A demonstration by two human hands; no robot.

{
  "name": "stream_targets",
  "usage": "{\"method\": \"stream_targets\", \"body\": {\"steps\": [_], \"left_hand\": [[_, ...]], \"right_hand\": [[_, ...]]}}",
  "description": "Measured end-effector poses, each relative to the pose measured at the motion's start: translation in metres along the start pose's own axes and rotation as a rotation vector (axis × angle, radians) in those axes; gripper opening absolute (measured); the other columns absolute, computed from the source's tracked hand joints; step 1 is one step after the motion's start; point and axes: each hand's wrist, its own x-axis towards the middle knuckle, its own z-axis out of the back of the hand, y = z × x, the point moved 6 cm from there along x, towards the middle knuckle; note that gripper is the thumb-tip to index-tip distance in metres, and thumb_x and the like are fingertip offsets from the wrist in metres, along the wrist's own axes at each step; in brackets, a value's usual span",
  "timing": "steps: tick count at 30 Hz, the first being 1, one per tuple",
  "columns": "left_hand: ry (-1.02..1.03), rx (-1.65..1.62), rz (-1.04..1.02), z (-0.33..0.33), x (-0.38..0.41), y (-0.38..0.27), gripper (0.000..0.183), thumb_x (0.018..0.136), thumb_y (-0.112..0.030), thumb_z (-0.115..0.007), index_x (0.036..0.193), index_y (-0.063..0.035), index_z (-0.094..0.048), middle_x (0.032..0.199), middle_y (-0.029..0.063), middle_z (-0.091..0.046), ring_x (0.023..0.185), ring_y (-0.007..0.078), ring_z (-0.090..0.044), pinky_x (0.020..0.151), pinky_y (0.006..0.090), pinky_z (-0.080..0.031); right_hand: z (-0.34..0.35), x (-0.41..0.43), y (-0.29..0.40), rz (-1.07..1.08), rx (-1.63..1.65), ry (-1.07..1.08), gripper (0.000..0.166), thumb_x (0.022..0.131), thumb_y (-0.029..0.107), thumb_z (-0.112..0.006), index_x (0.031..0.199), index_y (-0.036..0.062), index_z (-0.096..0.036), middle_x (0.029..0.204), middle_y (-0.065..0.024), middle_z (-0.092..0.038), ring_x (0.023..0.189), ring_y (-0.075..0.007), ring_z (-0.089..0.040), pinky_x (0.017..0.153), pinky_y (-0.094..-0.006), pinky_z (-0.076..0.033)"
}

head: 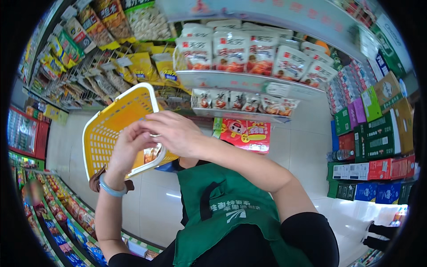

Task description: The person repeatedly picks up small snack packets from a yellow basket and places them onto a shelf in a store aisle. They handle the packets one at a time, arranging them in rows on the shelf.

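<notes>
My left hand [135,138], with a pale bangle and a brown scrunchie at its wrist, is raised in front of a yellow plastic shopping basket [115,115] with a white rim. My right hand [175,131] meets it from the right, fingertips together near the basket's rim. A small pale bit shows between the fingers; what it is, and whether either hand grips it, cannot be told. The basket stands tilted, and a snack packet [151,154] lies inside. What holds the basket up is hidden. Below the hands is my green apron [230,203].
Shelves ahead hold white snack pouches [230,50], smaller packets [220,100] and yellow bags [141,66]. A red carton [245,135] is on the floor below. Stacked boxes [377,137] stand right; a snack rack [63,207] is lower left. Another person's legs [382,237] show lower right.
</notes>
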Motion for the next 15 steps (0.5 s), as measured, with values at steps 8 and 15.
{"method": "stream_targets", "body": {"steps": [8, 15], "left_hand": [[0.271, -0.071, -0.188, -0.214, 0.061, 0.035, 0.028, 0.091, -0.006, -0.05, 0.118, 0.001, -0.051, 0.106, 0.0064, -0.058, 0.097, 0.0142, -0.056, 0.083, 0.0295, -0.049], [-0.079, -0.066, -0.122, -0.309, 0.146, 0.09, 0.037, 0.086, -0.002, -0.052, 0.122, 0.0026, -0.046, 0.109, 0.0128, -0.057, 0.096, 0.0188, -0.057, 0.081, 0.0303, -0.048]], "right_hand": [[0.122, -0.151, -0.059, -0.383, -0.176, -0.326, 0.039, 0.075, -0.001, -0.059, 0.114, 0.0033, -0.058, 0.117, -0.0145, -0.058, 0.11, -0.0309, -0.054, 0.094, -0.0376, -0.044], [0.193, -0.234, -0.117, -0.69, -0.335, -0.632, 0.038, 0.077, -0.002, -0.056, 0.115, 0.0004, -0.054, 0.114, -0.0183, -0.057, 0.102, -0.0332, -0.057, 0.086, -0.0381, -0.046]]}}
